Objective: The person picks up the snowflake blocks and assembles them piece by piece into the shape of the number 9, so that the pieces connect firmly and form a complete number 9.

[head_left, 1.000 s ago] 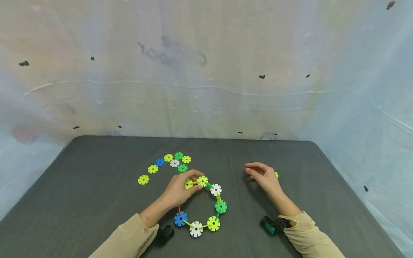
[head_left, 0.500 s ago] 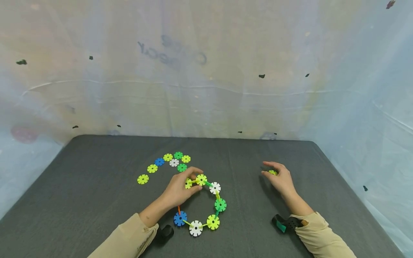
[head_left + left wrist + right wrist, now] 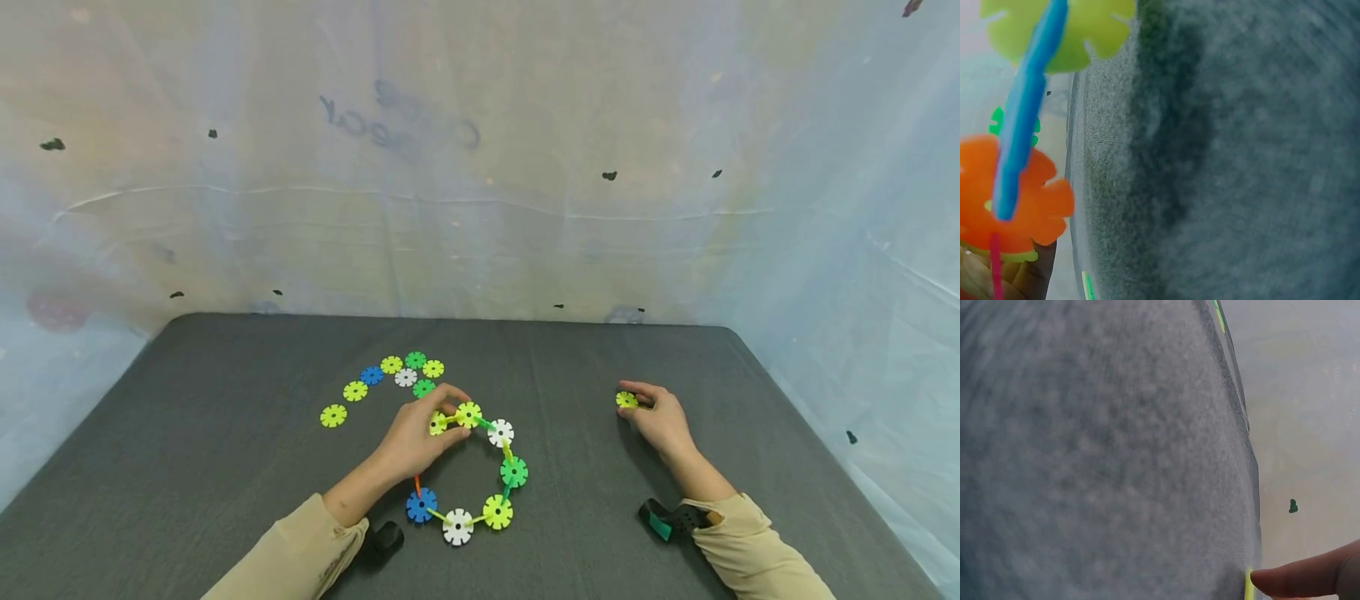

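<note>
My left hand [image 3: 420, 433] grips the upper left of a ring of notched plastic discs [image 3: 513, 472], coloured yellow-green, white, green and blue, with more discs set edgewise between them. In the left wrist view an orange disc [image 3: 1029, 187] and an edge-on blue disc [image 3: 1022, 119] show near the fingers; the palm hides part of the ring in the head view. Well to the right, my right hand [image 3: 660, 419] pinches a single yellow-green notched disc [image 3: 626, 400] between thumb and fingers. Only the edge of that disc shows in the right wrist view, at a fingertip.
Several loose discs lie in a curved row beyond my left hand, among them a blue disc [image 3: 371, 376], a white disc [image 3: 406, 378] and a yellow-green disc [image 3: 333, 416]. The dark grey table [image 3: 225, 467] meets pale plastic sheeting [image 3: 480, 250] at the back and sides.
My right hand has moved right to the lone yellow-green disc, taken it between its fingers and shifted it slightly left. The left hand stays at the ring.
</note>
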A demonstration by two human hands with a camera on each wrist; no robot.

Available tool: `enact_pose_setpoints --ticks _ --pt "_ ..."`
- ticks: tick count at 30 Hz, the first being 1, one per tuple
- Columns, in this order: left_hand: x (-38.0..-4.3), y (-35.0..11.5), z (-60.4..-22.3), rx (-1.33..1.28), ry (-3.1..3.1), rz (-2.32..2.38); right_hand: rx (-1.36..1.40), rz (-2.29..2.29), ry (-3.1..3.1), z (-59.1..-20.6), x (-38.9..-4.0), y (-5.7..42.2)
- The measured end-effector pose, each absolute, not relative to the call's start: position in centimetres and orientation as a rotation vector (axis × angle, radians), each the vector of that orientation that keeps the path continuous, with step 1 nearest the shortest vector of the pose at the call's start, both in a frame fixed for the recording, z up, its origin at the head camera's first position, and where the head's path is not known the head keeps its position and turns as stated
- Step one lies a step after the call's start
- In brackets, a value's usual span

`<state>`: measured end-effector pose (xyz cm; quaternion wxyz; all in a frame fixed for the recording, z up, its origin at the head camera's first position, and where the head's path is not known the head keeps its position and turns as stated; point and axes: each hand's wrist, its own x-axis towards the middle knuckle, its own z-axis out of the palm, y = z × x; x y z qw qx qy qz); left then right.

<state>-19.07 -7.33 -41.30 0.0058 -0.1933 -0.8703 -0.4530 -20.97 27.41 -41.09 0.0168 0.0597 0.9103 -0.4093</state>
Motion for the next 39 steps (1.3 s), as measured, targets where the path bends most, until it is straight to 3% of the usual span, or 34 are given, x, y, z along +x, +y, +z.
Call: enact_pose_setpoints --ticks 21,39 --pt "-19.1 -7.6 -41.3 -0.501 -2.710 -1.393 -0.018 -1.391 2.758 -41.4 -21.5 24.4" --pt "-18.9 -8.7 -41.4 -0.428 -2.715 -1.372 -0.444 -1.702 2.502 -41.7 -22.5 18.9"
